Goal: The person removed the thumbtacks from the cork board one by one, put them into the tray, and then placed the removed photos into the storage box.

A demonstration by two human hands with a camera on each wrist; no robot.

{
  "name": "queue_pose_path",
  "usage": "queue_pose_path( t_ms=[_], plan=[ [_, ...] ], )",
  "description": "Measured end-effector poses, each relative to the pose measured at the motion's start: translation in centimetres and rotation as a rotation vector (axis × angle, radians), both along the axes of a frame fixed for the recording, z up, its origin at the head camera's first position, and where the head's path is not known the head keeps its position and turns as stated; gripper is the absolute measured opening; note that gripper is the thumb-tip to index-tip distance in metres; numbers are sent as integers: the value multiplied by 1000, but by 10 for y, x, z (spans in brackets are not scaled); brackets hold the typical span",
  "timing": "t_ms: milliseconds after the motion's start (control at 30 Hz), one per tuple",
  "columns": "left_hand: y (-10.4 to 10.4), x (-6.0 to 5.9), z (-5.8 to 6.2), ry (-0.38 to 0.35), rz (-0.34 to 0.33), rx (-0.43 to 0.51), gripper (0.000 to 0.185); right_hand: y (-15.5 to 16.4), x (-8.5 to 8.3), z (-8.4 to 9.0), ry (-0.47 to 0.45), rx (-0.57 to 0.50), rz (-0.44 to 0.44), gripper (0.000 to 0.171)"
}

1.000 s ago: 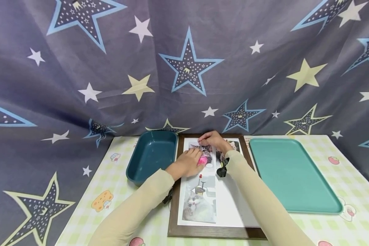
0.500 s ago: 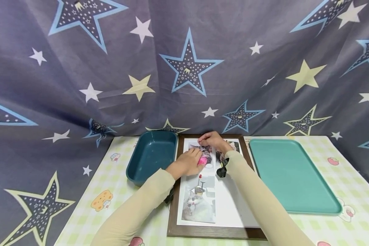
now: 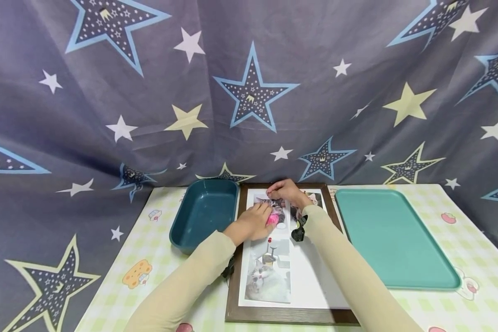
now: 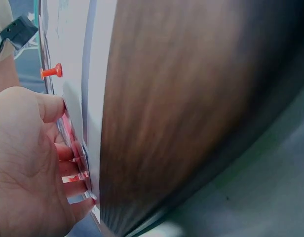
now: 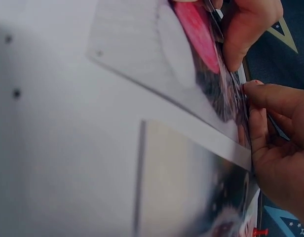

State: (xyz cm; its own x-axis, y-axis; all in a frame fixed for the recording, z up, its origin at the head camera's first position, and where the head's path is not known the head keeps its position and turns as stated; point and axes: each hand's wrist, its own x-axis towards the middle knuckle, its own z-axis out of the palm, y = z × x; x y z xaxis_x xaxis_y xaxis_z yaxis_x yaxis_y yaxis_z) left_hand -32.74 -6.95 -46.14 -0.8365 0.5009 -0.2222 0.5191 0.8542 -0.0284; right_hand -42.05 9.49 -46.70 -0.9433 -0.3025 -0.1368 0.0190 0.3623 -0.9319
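A white board [image 3: 311, 276] in a brown wooden frame [image 3: 286, 316] lies on the table. My left hand [image 3: 253, 222] presses on a photo of a striped cat [image 3: 280, 216] with a pink patch, fingers laid out across it. At that photo's upper edge, my right hand [image 3: 288, 192] pinches a red push pin [image 5: 255, 82] between thumb and finger; most of the pin is hidden. Below lies a photo of a white cat [image 3: 267, 282], with a red push pin [image 4: 56, 70] standing at its top. Another photo [image 5: 191, 182] sits to the right, partly behind my right wrist.
A deep dark-teal bin [image 3: 182, 216] stands left of the frame. On the right lies a flat green tray [image 3: 392, 235]. The checked tablecloth [image 3: 120, 304] runs around them, and a star-patterned curtain [image 3: 216, 152] hangs directly behind the table.
The head view has tilted slightly. Both hands stay in nearly the same place on the striped-cat photo, the right one still pinching at its top edge.
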Motion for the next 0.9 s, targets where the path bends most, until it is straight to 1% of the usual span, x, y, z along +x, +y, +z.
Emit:
queue_pose_path(
  t_ms=[267,367,500,667,900],
  plan=[
    [-1,-1,-1,-15,0,-3,66,-2,-1,-2,19,6,-9,26],
    [0,-1,1,-33,8,-5,67,-2,-1,-3,32,12,-15,24],
    [1,0,2,-36,12,-8,68,-2,-1,-3,50,8,-17,24],
    [1,2,4,-30,13,-9,67,-2,-2,-4,37,2,-21,25],
    [1,1,3,-38,19,-20,68,-2,-1,-2,25,8,-19,24]
  ],
)
